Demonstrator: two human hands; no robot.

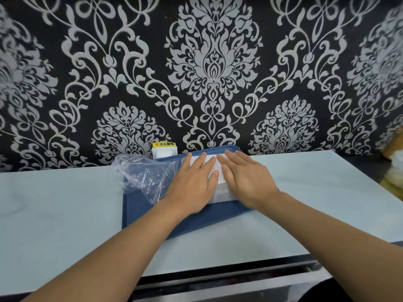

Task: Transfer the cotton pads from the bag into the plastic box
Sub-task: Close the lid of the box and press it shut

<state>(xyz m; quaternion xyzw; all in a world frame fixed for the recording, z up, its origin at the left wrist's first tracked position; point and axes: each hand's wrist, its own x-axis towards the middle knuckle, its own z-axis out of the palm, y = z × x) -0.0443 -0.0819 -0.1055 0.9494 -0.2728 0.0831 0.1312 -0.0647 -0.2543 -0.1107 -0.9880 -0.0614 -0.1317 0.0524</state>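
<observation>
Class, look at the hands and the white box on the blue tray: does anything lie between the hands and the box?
Nothing visible does. Both the left hand and right hand rest flat on the white box; the clear bag lies to its left.

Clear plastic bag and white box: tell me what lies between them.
In the head view, the left hand lies flat between the clear plastic bag and the white box, over the blue tray.
</observation>
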